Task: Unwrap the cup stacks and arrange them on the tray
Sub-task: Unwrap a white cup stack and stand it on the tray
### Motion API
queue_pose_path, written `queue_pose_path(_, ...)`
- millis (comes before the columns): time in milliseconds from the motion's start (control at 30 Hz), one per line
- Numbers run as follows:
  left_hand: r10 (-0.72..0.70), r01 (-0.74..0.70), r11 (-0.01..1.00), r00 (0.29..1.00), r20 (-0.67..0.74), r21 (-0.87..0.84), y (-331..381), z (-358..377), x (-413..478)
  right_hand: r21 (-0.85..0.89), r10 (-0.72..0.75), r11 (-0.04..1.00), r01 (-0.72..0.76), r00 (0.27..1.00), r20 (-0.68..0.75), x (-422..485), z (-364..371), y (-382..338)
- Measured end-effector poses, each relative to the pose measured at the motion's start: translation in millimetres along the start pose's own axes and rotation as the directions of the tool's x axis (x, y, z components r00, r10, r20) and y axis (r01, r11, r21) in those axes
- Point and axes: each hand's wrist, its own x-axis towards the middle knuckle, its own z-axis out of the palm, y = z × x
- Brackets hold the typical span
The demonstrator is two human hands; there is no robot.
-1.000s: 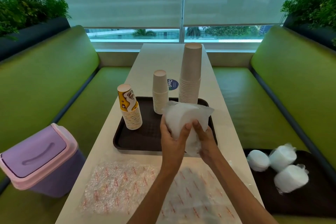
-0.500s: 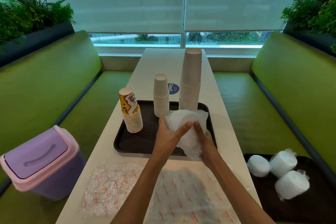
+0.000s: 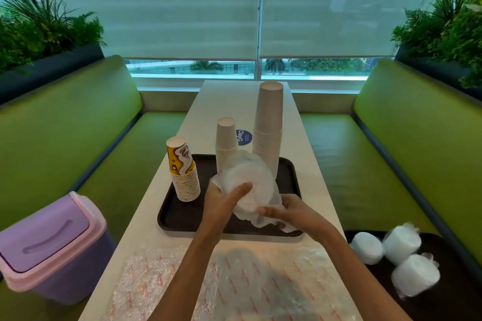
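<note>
The tray [image 3: 182, 221] was dark brown, nearly black. The patterned cup stack [image 3: 182, 169] was yellow with white and brown swirls, its lower rims pale with thin brown lines. The short cup stack [image 3: 225, 138] and the tall cup stack [image 3: 268, 122] were plain beige. The wrapped cup stack [image 3: 247, 182] showed milky white through clear film. The table [image 3: 313, 190] was off-white, its round sticker [image 3: 245, 137] blue with white lettering. The bubble wrap [image 3: 234, 281] was clear with rows of red print. The bin [image 3: 49, 247] was lilac with a pink rim, the benches [image 3: 65, 125] bright green.
</note>
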Motion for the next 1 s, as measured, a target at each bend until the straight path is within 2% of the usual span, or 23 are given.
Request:
queue_pose_path(67,0.035,-0.035,0.999,0.999,-0.032,-0.019,0.8,-3.0,2.1,-0.037,0.007,0.999,-0.010,0.997,-0.081,-2.8,-3.8,0.1)
queue_pose_path(133,0.059,-0.061,0.998,0.997,-0.054,-0.020,0.4,-3.4,3.6,-0.001,-0.056,0.998,0.057,0.971,-0.232,-1.7,-5.3,3.8)
queue_pose_path(200,0.088,-0.089,0.996,0.994,-0.068,-0.007,-2.5,-0.2,2.7,0.102,-0.149,0.976,0.193,0.930,-0.337,2.4,-0.5,6.9)
queue_pose_path(233,0.103,-0.103,0.995,0.992,-0.069,-0.002,-5.3,2.6,1.3,0.215,-0.163,0.941,0.261,0.908,-0.385,5.3,5.4,8.4)
queue_pose_path(333,0.097,-0.098,0.995,0.991,-0.088,-0.012,-15.8,14.2,-5.8,0.546,-0.035,0.726,0.418,0.816,-0.577,15.2,20.0,8.3)
queue_pose_path(433,0.055,-0.061,0.997,0.992,-0.116,-0.052,-25.9,24.4,-12.5,0.692,0.134,0.575,0.436,0.784,-0.606,19.1,26.8,3.6)
queue_pose_path(533,0.044,-0.058,0.995,0.985,-0.165,-0.082,-27.5,25.5,-17.6,0.738,0.309,0.550,0.390,0.726,-0.614,22.7,28.1,-0.1)
queue_pose_path(633,0.086,-0.096,0.995,0.970,-0.227,-0.033,-26.6,27.3,-22.4,0.731,0.383,0.594,0.336,0.681,-0.624,24.5,31.8,2.9)
queue_pose_path(700,0.140,-0.146,0.989,0.954,-0.266,-0.004,-27.7,29.7,-25.6,0.750,0.401,0.600,0.279,0.706,-0.584,25.0,38.1,9.0)
queue_pose_path(800,0.269,-0.252,0.963,0.922,-0.279,0.093,-30.8,36.0,-29.9,0.821,0.393,0.540,0.183,0.808,-0.439,15.5,52.9,7.9)
queue_pose_path(933,0.406,-0.354,0.906,0.881,-0.244,0.232,-30.9,41.9,-36.3,0.815,0.227,0.549,0.186,0.905,-0.359,12.8,60.1,3.9)
queue_pose_path(1000,0.453,-0.395,0.881,0.862,-0.227,0.260,-31.4,40.3,-38.8,0.824,0.199,0.549,0.141,0.936,-0.292,12.7,59.6,1.0)
